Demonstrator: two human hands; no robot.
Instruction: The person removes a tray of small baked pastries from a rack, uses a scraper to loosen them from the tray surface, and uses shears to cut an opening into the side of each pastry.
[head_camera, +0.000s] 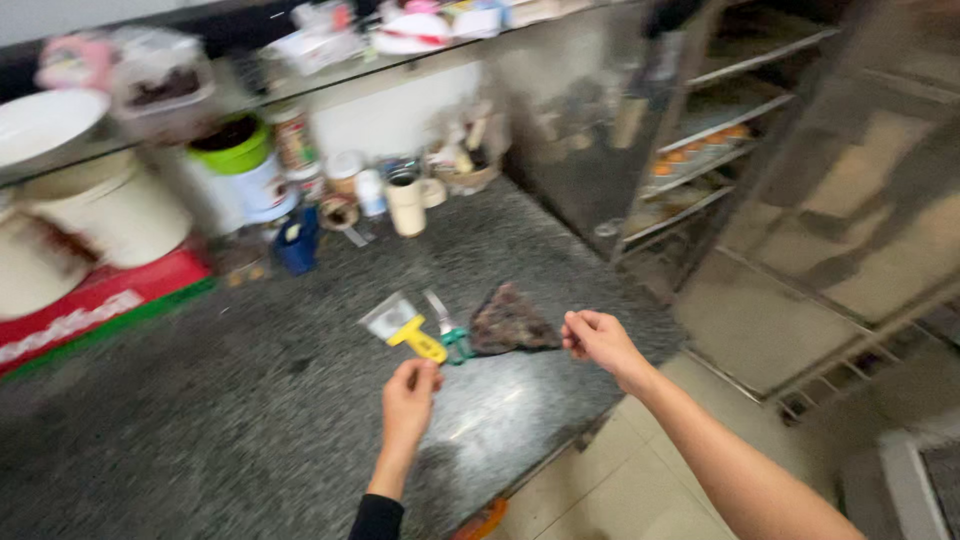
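A scraper (405, 328) with a yellow handle and a wide metal blade lies on the speckled grey stone counter (230, 400). My left hand (410, 395) has its fingers curled right at the end of that handle; blur hides whether it grips it. Beside the scraper lies a small green-handled tool (450, 335). A dark crumpled cloth (510, 320) rests to its right. My right hand (598, 340) is a loose fist just right of the cloth's corner, with nothing visibly in it.
Jars, a cream cup (405, 205), a blue container (298, 240), a green-lidded tub (240, 160) and white buckets (115, 210) crowd the counter's back under a glass shelf. A metal rack cabinet (700, 150) stands on the right. The tiled floor (620, 480) lies below the counter edge.
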